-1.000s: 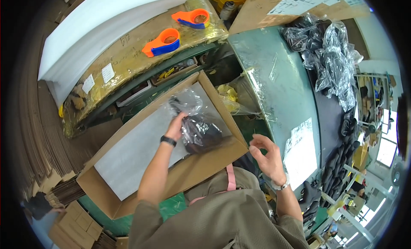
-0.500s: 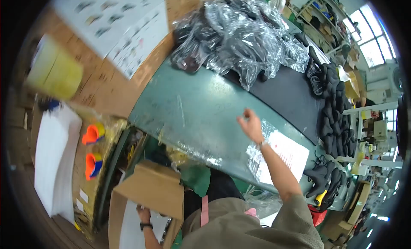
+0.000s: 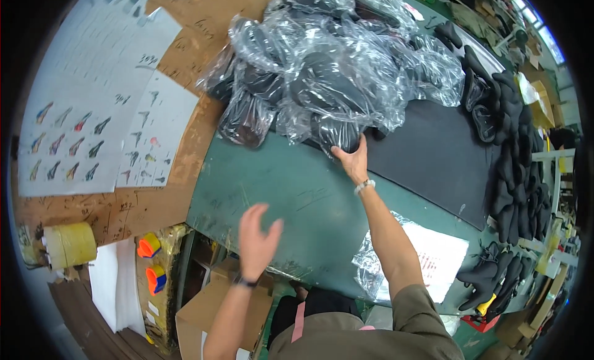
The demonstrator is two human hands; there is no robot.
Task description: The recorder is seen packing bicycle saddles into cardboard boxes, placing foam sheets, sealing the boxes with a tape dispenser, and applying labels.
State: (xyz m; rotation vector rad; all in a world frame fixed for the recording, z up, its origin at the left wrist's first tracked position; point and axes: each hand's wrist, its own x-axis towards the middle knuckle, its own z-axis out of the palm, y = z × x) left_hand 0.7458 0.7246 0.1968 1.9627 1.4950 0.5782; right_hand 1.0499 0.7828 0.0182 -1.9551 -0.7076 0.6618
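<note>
A heap of black bicycle saddles (image 3: 328,81) in clear plastic bags lies at the far side of the green table (image 3: 278,199). My right hand (image 3: 353,160) grips the near end of one bagged saddle (image 3: 337,132) at the heap's front edge, thumb on one side and fingers on the other. My left hand (image 3: 257,243) is over the table's near left part, blurred, fingers apart and holding nothing. Below it stands an open cardboard box (image 3: 213,310) with something white inside.
Unbagged black saddles (image 3: 513,156) are stacked along the right. A black mat (image 3: 427,156) lies beside the heap. Near my right forearm are printed sheets (image 3: 442,255) and clear plastic film (image 3: 368,270). A tape roll (image 3: 71,245) sits at left, below posted picture sheets (image 3: 68,143).
My right hand has reached forward from above the table and taken hold of a bagged saddle. My left hand has come up out of the cardboard box to above the table.
</note>
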